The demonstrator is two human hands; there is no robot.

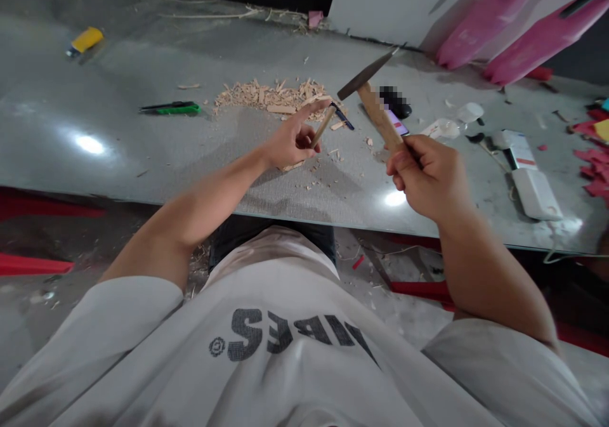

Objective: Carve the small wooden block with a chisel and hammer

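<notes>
My right hand (428,176) is wrapped round the wooden handle of a hammer (375,100), which is raised with its dark metal head at the upper left. My left hand (288,138) pinches a short wooden stick (323,127) between thumb and fingers, with the index finger stretched toward the stick's upper end. The hammer head is apart from the stick. A dark blue slim object (343,116) lies just beyond the stick; I cannot make out its kind. Behind my left hand spreads a heap of wood chips (259,92).
A green utility knife (174,108) and a yellow object (85,40) lie on the grey table (162,138) to the left. On the right are a phone (396,122), a white device (535,192), clear plastic pieces (451,125) and red scraps (594,167). Pink forms (490,27) stand behind.
</notes>
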